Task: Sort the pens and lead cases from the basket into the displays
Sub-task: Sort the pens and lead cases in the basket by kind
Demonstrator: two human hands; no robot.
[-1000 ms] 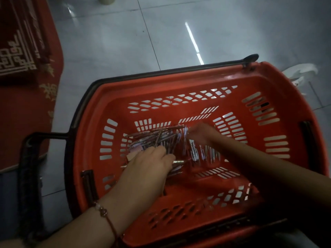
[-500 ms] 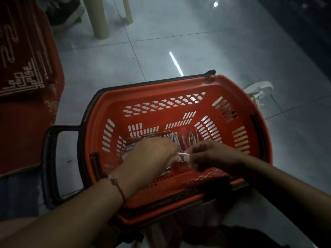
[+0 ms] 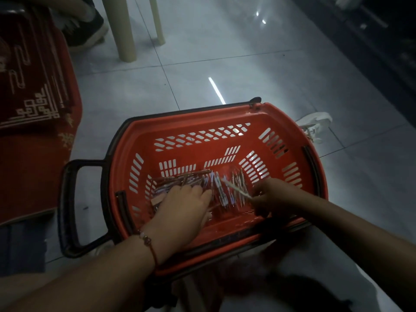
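Observation:
A red plastic basket (image 3: 315,167) sits on the tiled floor in front of me. Several pens (image 3: 195,179) lie in a heap on its bottom. My left hand (image 3: 182,210) rests palm down on the left part of the heap, fingers spread, and hides the pens beneath it. My right hand (image 3: 272,197) is inside the basket at the right and pinches a thin white pen (image 3: 236,188) that points up and left over the heap. No display is in view.
A black handle (image 3: 67,206) sticks out from the basket's left side. A red patterned cloth (image 3: 33,104) covers something at the left. Pale chair legs (image 3: 126,32) and a dark shoe (image 3: 87,28) stand at the back; a white shoe (image 3: 315,124) lies at the right.
The view has pulled back and up, so the basket looks smaller. My right hand has drawn toward the near right with a white pen in it. My left hand stays on the heap.

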